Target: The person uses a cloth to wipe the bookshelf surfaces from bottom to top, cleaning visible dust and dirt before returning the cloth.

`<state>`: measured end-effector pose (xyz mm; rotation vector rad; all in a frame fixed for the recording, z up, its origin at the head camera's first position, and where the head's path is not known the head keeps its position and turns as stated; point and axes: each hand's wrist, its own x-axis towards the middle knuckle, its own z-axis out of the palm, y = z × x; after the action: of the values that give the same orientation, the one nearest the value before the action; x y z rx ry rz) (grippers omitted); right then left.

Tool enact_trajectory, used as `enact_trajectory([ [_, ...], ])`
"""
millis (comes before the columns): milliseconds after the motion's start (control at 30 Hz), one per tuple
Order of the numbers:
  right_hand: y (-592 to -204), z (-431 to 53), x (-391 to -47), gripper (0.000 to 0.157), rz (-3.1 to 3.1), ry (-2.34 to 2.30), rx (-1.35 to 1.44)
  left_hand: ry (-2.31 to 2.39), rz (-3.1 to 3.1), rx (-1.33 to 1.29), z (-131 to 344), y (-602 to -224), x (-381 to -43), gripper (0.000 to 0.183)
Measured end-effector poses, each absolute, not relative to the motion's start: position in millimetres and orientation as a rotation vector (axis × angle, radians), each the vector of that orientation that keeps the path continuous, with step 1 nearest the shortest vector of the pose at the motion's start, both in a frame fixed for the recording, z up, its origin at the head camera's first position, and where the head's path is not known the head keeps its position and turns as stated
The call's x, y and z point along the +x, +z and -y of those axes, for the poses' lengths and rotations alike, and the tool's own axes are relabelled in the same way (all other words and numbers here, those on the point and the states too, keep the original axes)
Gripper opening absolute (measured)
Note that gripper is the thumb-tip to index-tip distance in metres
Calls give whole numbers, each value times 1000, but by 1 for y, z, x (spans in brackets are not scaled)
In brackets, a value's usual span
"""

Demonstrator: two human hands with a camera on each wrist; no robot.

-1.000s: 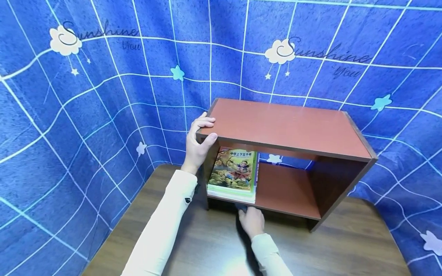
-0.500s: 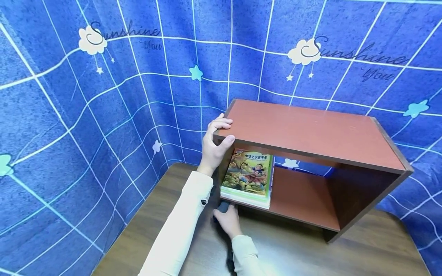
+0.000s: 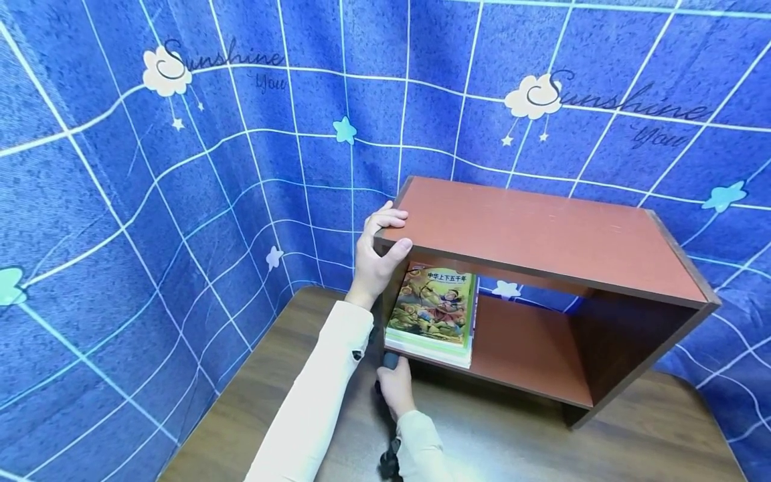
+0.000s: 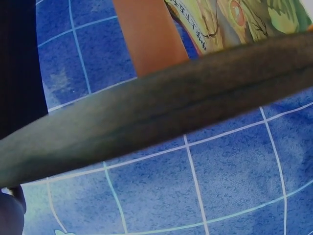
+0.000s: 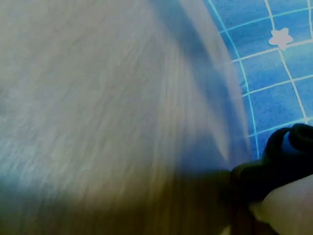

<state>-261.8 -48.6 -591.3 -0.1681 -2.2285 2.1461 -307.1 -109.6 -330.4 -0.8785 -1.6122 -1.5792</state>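
A small brown bookshelf (image 3: 542,234) with a reddish top stands on the wooden table. My left hand (image 3: 376,261) grips its top left corner, fingers over the top and thumb on the front edge; a fingertip (image 4: 11,213) shows at the lower left of the left wrist view. Just below the bottom board's left end, my right hand (image 3: 396,387) holds a dark object with a rounded grey-blue end (image 3: 390,361). What it is I cannot tell. In the right wrist view the black part (image 5: 274,166) has a curled loop. Books (image 3: 432,304) with an illustrated cover lean inside the left side.
The wooden table (image 3: 289,348) runs under the shelf and toward me. Behind and to the left hangs a blue curtain (image 3: 211,167) with white grid lines, clouds and stars. A dark cord-like thing (image 3: 388,462) lies beside the right sleeve.
My right hand has moved left along the shelf's lower front with the dark object. My left hand stays on the corner. The head view has turned, placing the shelf farther right.
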Motion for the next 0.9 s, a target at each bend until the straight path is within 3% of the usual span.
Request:
enact_trajectory([
  [167,-589,47,-256,51,2116,2272,-106,-1588,1607,-867,109,-332,-309,37],
  [333,-590,47,-246,84,2138,2261,-69,-1595,1596,-878,109,-332,-310,34],
  [467,-593,47,-238,97,2161,2243,-30,-1601,1594,-889,110,-332,-310,34],
  [733,-597,45,-236,95,2171,2204,63,-1624,1626,-910,111,-331,-307,35],
  [900,-605,47,-249,74,2240,2122,70,-1625,1629,-899,111,-333,-307,34],
])
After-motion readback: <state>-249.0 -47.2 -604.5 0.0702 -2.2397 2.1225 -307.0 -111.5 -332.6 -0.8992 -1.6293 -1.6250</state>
